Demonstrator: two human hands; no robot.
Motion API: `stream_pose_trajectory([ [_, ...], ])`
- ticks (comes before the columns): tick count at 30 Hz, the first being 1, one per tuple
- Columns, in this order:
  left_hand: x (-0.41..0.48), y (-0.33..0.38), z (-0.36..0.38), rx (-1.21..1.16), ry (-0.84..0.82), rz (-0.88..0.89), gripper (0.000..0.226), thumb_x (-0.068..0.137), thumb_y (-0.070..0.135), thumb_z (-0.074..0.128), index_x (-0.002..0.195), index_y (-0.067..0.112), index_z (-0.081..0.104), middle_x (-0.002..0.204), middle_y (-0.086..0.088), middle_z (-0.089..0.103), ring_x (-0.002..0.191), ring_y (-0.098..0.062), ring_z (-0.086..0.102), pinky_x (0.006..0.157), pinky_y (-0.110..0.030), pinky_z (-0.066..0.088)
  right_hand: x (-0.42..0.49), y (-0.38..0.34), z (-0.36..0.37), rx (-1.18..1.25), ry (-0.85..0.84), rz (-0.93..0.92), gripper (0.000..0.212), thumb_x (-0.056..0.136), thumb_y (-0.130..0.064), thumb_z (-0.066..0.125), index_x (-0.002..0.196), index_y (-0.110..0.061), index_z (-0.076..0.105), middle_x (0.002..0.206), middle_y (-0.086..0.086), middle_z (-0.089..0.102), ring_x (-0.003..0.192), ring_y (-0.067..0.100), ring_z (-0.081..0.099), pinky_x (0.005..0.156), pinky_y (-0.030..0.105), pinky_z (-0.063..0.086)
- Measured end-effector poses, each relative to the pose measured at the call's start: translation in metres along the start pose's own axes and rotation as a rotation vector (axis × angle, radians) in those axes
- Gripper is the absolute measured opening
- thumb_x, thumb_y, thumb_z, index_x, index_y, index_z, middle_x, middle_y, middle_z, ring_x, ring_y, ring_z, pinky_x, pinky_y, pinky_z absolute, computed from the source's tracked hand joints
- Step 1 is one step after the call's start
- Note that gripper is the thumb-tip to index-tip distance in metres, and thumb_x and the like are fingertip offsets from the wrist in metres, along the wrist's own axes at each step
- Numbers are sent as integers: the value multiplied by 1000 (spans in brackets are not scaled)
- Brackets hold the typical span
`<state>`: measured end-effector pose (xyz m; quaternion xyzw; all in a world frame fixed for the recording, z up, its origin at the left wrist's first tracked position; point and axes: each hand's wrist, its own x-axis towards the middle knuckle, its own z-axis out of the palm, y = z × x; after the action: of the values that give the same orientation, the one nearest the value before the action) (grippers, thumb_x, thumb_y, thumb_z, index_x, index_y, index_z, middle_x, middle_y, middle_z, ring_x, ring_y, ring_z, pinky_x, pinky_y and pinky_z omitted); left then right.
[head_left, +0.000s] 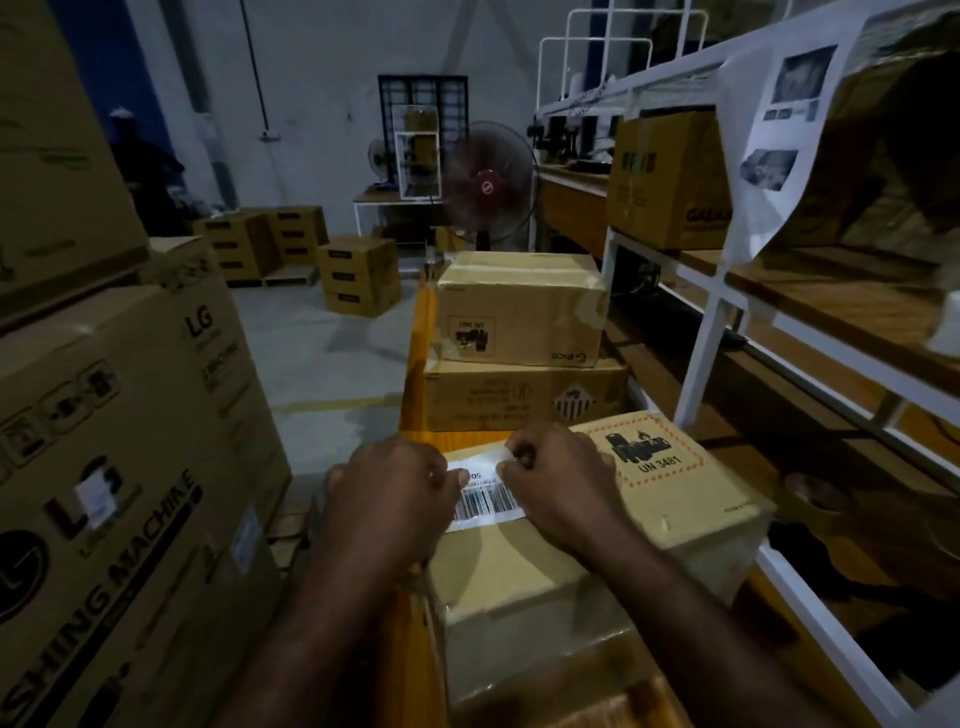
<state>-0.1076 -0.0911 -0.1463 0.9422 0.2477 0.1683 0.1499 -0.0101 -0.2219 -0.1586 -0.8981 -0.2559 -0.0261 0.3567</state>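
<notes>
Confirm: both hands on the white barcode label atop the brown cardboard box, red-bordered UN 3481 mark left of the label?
Wrong on one point. The head view shows the red-bordered UN 3481 mark to the right of the white barcode label, not left. The left hand and right hand are both on that label atop the brown cardboard box.

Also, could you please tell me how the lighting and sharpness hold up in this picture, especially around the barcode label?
Head view: dim overall, bluish at the back; the barcode label is the brightest patch, bars sharp, small print smeared; the fan is blurred; the wide lens slants the white shelf frame.
</notes>
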Motion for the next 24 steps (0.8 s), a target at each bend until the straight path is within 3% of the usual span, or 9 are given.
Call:
stream_pose_trajectory([
  [4,22,11,9,-35,-99,37,22,89,41,64,104,25,70,107,4,67,97,-20,61,87,-44,53,0,2,0,62,-1,-14,6,89,-30,64,86,-34,59,87,-10,69,85,12,65,88,48,50],
  [9,30,7,25,-45,-138,50,34,90,38,65,123,32,66,119,-1,57,114,-24,50,98,-47,45,-1,5,0,236,-7,-40,10,88,-19,66,87,-29,62,86,-5,69,78,12,67,72,43,57],
  [12,34,5,25,-144,-187,25,21,90,34,66,109,41,67,119,0,54,115,-26,51,96,-47,48,1,6,-2,312,40,-55,10,87,-19,67,93,-26,65,86,-4,68,78,14,67,69,42,57],
  [14,37,1,28,-190,-221,37,12,89,33,65,91,44,60,114,0,53,112,-26,53,92,-43,51,2,7,-3,322,77,-27,17,87,-26,68,104,-25,66,99,-1,65,86,15,66,73,41,58],
  [16,35,-6,31,-274,-245,40,10,91,32,64,87,40,58,115,0,50,112,-24,52,88,-36,51,1,11,-3,191,58,2,30,87,-39,66,111,-21,66,113,1,56,92,15,62,78,38,57],
  [20,29,-14,35,-428,-199,51,5,93,28,63,92,33,62,114,6,49,104,-17,55,83,-30,53,-2,10,-4,-63,-34,-97,29,86,-45,60,80,-18,70,97,1,58,81,15,57,71,32,49],
  [24,29,-15,34,-500,-214,75,17,94,25,62,99,40,60,117,7,52,104,-13,59,89,-40,55,-2,10,-7,-32,-61,-161,23,87,-43,59,76,-23,62,80,-6,61,74,11,56,66,35,49],
])
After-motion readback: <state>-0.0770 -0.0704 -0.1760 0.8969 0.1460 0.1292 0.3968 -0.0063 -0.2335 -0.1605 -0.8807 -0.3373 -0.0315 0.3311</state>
